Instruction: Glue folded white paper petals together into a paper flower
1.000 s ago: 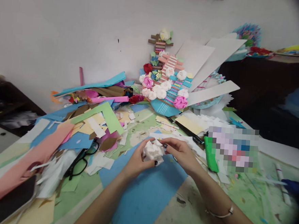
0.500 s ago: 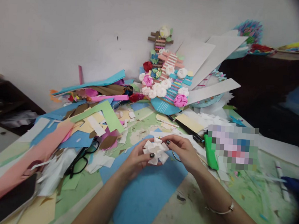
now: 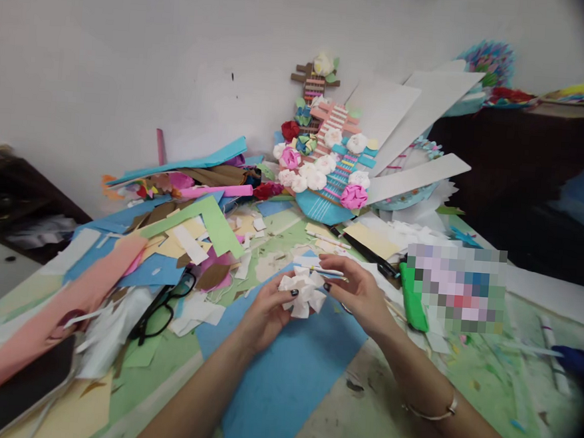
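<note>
My left hand (image 3: 272, 309) is closed around the underside of a white paper flower (image 3: 303, 293), its dark-nailed thumb resting on the petals. The flower faces up, with petals spread out. At its right edge my right hand (image 3: 355, 293) has thumb and index finger apart, the thumb tip close to a petal. A thin white stick (image 3: 325, 271) shows behind the flower, between these fingers; it seems to lie beyond them. Below both hands lies a blue paper sheet (image 3: 281, 378). Part of a metal ring, perhaps a scissors handle, peeks out under the right hand.
Paper scraps, black glasses (image 3: 158, 316) and a phone (image 3: 20, 387) lie to the left. A green object (image 3: 413, 297) and a black pen-like tool (image 3: 370, 251) are at right. Flower-covered paper guitars (image 3: 328, 161) lean against the wall, beside white boards (image 3: 419, 178).
The right thumb and index finger have spread apart at the flower's right edge. The flower has tilted slightly in the left hand, and the white stick now shows more.
</note>
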`<state>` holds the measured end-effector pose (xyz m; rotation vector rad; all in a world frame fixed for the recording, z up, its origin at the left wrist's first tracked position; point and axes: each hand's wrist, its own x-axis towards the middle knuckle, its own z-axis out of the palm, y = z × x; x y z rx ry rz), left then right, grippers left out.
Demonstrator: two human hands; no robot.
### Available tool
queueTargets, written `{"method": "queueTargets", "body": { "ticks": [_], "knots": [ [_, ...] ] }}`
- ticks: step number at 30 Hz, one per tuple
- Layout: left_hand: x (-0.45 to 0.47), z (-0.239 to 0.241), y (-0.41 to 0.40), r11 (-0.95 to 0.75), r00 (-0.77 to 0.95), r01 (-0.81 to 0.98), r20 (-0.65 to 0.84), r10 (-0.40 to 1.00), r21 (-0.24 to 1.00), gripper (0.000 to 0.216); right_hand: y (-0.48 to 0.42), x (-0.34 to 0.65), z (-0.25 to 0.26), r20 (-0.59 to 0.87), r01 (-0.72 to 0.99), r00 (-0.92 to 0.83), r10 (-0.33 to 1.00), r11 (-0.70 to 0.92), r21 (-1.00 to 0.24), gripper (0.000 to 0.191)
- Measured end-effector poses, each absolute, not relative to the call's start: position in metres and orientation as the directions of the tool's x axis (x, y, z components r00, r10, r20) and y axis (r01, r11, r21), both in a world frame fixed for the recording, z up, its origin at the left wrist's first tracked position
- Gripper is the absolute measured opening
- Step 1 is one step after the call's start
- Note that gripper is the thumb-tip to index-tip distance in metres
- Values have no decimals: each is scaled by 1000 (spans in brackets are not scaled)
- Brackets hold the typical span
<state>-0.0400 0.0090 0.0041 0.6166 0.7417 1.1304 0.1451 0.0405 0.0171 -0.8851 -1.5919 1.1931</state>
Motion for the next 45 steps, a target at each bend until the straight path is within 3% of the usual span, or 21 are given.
{"method": "queueTargets", "body": {
  "ticks": [2,5,9,15,22,27,29,32,36,39,45],
  "knots": [
    [-40,6,9,296,200,-566,-220,955,770,38,37,146,20,409,134,-367,835,483,-865,20],
    [-40,7,10,279,174,-543,-219,960,792,36,34,147,21,529,352,-536,658,744,-568,23],
    [-40,5,10,271,169,-474,-216,962,838,50,35,146,15,514,464,-629,584,812,-355,25],
    [-38,-5,11,190,185,-303,-138,973,934,68,37,143,11,496,517,-662,561,822,-239,18],
    [-39,-4,10,192,200,-259,-142,970,947,68,36,144,13,449,498,-678,582,813,-303,19],
    [-39,-5,8,136,224,-287,-72,972,948,74,37,146,17,486,458,-601,634,772,-441,19],
    [-40,-3,7,31,209,-203,12,978,979,77,38,147,18,472,439,-557,684,724,-531,18],
    [-45,0,6,-172,209,86,151,966,981,57,40,148,17,390,425,-545,743,645,-635,14],
    [-52,0,9,-362,319,421,237,917,832,39,45,148,8,316,410,-602,733,624,-665,13],
    [-56,-3,12,-410,374,505,235,897,759,35,48,148,2,307,394,-634,710,638,-662,12],
    [-59,-8,16,-431,428,523,212,879,735,30,49,147,0,252,387,-688,681,637,-666,12]
  ]
}}
